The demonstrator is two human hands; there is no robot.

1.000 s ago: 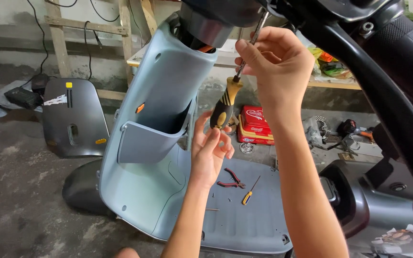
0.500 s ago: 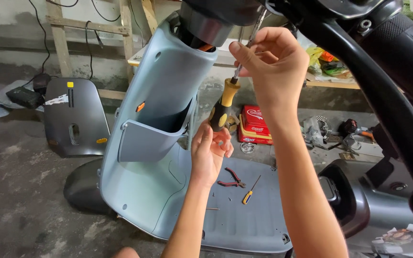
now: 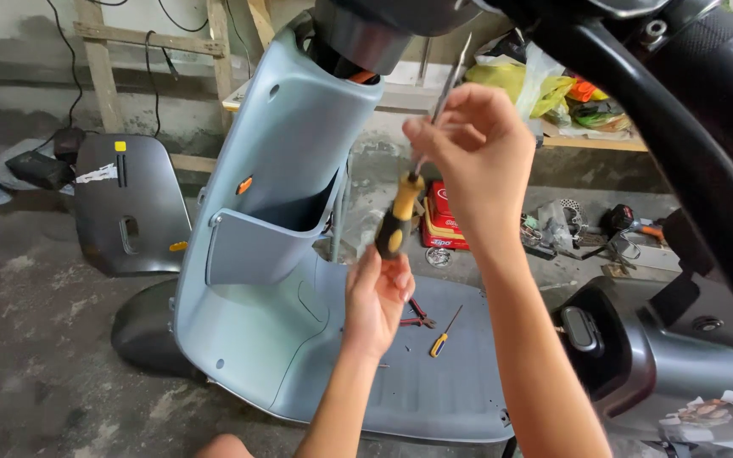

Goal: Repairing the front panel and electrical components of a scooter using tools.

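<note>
A long screwdriver (image 3: 398, 214) with a yellow and black handle points its tip up toward the scooter's steering column (image 3: 366, 38). My right hand (image 3: 472, 157) pinches its metal shaft near the middle. My left hand (image 3: 377, 297) holds the bottom of the handle from below. Both hands are in front of the pale blue leg shield (image 3: 273, 203) of the scooter, beside its open storage pocket.
On the grey footboard (image 3: 434, 382) lie red-handled pliers (image 3: 416, 315) and a small yellow screwdriver (image 3: 443, 335). A black body panel (image 3: 129, 203) leans on the left. A red box (image 3: 443, 216), tools and bags sit behind. The black handlebar (image 3: 689, 102) and the seat base (image 3: 663, 348) stand at right.
The screwdriver and both hands have drawn back from the steering column, down and toward the right. The camera view has shifted slightly.
</note>
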